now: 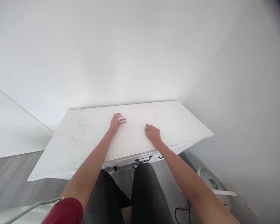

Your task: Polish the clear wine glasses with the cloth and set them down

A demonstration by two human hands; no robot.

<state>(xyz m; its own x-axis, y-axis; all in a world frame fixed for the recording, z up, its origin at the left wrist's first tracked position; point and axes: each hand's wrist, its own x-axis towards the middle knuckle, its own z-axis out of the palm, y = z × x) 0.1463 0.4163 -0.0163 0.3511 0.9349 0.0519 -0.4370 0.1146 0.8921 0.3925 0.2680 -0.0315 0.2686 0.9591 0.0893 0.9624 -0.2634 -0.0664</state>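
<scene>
My left hand [116, 122] rests on the white desk top [95, 146] near its middle, fingers spread apart and pointing right, with nothing plainly in it. My right hand [152, 133] lies a little to the right and nearer to me. Its fingers are curled down onto the surface, and a small pale thing shows at the fingertips that I cannot make out. A clear glass [78, 113] stands faintly visible at the desk's far left. Another faint clear item [156, 112] sits at the far edge beyond my right hand.
The desk stands in a corner, with white walls behind and to the right. A drawer with a black handle [143, 160] is under the front edge, above my dark-trousered legs. A white appliance [211, 182] and a black cable [182, 211] are on the floor at right.
</scene>
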